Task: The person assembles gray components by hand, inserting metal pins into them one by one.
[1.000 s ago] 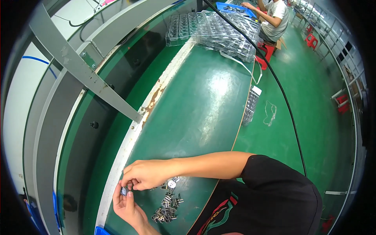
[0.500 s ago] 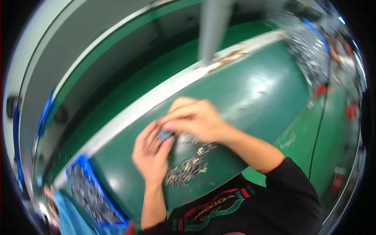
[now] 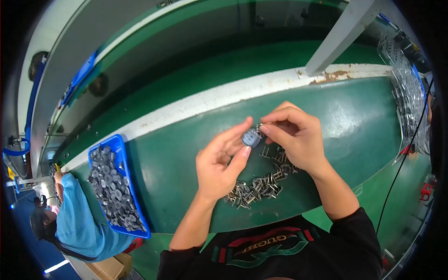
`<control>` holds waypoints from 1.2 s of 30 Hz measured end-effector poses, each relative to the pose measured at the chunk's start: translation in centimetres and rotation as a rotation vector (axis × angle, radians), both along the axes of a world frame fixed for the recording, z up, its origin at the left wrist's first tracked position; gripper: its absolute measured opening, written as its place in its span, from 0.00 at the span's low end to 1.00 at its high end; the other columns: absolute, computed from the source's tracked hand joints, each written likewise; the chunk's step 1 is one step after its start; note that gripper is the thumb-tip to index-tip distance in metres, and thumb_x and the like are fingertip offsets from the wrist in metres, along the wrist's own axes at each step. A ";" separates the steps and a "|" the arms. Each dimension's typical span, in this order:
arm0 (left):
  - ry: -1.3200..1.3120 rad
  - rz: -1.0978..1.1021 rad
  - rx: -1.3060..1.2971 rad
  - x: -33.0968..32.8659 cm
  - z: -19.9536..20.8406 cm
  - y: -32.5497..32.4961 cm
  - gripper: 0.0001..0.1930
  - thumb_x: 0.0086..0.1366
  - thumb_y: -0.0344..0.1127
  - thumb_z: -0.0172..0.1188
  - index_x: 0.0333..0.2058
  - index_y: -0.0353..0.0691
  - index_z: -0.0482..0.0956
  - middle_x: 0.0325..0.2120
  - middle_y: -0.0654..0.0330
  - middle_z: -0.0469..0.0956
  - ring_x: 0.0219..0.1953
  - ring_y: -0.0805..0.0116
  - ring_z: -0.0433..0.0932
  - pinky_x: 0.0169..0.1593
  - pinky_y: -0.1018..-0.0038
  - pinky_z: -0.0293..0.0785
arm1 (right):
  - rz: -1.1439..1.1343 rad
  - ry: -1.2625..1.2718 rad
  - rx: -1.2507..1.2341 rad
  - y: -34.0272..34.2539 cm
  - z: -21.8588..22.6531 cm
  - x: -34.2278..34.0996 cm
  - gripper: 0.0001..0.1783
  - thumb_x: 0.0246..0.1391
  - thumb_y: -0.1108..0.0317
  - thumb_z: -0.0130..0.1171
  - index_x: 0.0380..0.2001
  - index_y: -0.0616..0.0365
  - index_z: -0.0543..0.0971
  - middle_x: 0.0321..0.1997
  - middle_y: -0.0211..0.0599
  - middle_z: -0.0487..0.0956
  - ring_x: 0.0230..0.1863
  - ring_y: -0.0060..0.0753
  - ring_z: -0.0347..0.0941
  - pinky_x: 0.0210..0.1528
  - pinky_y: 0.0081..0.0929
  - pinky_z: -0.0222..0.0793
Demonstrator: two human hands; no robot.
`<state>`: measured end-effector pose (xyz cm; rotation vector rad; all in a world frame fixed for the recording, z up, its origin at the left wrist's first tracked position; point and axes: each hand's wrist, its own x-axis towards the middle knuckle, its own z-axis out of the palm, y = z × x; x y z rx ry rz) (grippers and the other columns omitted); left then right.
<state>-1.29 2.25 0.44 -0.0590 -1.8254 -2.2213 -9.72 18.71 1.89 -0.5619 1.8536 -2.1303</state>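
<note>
The left hand [image 3: 217, 163] grips a blue-grey disc [image 3: 251, 139] between thumb and fingers. The right hand [image 3: 300, 137] pinches a metal piece [image 3: 258, 127] at its edge. Metal clips [image 3: 254, 190] lie nearby.

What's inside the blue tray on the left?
The blue tray holds a heap of small, mostly round grey parts. The heap hides the tray's bottom, and its lower layers can't be seen.

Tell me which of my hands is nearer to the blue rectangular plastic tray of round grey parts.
Left. Your left hand is to the right of the blue tray, apart from it; your right hand is farther right, beyond the left.
</note>
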 end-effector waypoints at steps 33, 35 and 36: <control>-0.145 0.262 -0.002 0.4 -1.5 0.2 0.26 0.52 0.09 0.62 0.52 0.25 0.71 0.49 0.44 0.76 0.53 0.56 0.77 0.57 0.65 0.77 | -0.117 0.565 0.035 -0.1 -1.1 0.0 0.07 0.53 0.74 0.66 0.37 0.59 0.85 0.40 0.36 0.78 0.39 0.33 0.78 0.39 0.26 0.74; -0.142 0.251 -0.079 0.4 -0.3 1.1 0.29 0.51 0.12 0.67 0.54 0.26 0.70 0.49 0.44 0.76 0.54 0.56 0.77 0.51 0.66 0.82 | -0.109 0.573 0.089 0.7 -0.4 -0.1 0.11 0.53 0.76 0.65 0.41 0.60 0.83 0.40 0.38 0.80 0.38 0.33 0.79 0.37 0.26 0.76; -0.114 0.228 -0.053 0.5 -0.3 1.1 0.29 0.51 0.11 0.67 0.54 0.27 0.70 0.48 0.44 0.76 0.53 0.56 0.77 0.48 0.67 0.84 | -0.092 0.557 0.138 0.9 0.2 -0.1 0.12 0.52 0.78 0.66 0.42 0.62 0.83 0.37 0.39 0.81 0.35 0.33 0.80 0.35 0.25 0.76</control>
